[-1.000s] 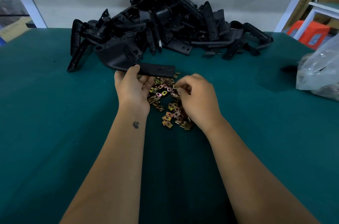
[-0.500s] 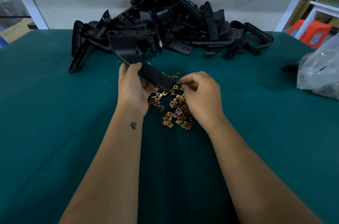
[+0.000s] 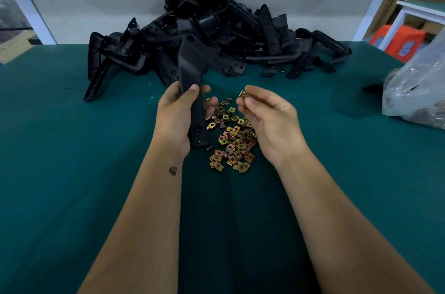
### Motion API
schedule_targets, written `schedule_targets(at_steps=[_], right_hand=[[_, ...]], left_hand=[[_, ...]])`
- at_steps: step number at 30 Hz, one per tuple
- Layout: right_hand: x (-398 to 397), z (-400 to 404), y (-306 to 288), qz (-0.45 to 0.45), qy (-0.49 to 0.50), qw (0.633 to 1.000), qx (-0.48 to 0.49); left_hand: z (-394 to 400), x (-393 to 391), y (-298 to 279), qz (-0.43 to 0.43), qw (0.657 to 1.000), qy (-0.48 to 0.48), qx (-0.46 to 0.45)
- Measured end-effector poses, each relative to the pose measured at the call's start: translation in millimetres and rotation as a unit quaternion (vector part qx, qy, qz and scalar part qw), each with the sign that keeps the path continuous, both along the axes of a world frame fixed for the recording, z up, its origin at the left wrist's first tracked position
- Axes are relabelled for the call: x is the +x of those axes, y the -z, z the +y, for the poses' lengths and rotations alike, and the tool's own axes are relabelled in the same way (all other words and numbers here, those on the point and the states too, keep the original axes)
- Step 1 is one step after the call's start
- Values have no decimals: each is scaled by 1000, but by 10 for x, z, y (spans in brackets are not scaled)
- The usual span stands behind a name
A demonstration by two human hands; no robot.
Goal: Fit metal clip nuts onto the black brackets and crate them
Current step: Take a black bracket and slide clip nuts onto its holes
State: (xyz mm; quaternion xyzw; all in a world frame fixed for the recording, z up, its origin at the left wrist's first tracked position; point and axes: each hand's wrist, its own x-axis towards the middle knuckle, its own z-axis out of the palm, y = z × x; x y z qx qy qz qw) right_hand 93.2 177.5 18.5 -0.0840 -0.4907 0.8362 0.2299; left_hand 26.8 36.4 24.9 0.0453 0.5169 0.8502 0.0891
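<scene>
My left hand [image 3: 175, 115] grips a black bracket [image 3: 192, 62] by its long flat arm, holding it nearly upright above the table with the wide holed end pointing away from me. My right hand [image 3: 269, 117] is lifted palm-up and pinches one brass-coloured clip nut [image 3: 245, 94] between thumb and forefinger, just right of the bracket. Below and between both hands lies a loose scatter of several clip nuts [image 3: 232, 142] on the green table [image 3: 72, 173].
A big heap of black brackets [image 3: 216, 36] fills the back middle of the table against a grey wall. A clear plastic bag [image 3: 419, 91] sits at the right edge. An orange stool [image 3: 397, 40] and a white frame stand beyond the table's right corner.
My left hand has swung the bracket from lying flat to standing upright. My right hand has risen off the nut pile with one clip nut pinched in its fingers.
</scene>
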Motion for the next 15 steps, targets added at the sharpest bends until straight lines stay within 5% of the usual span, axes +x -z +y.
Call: schedule_targets(at_steps=[6,10,15], right_hand=[[14,11,-21,8,-19,999,-28],[10,16,-18,-2,-22,1000,-20],[6,16,-16,-6,-17,999,-26]], left_hand=[[-209,-50,-85,44,997,26,-58],[-366,-101,-122,53,981,28,-186],[-326,-141,24,201,876,38,-438]])
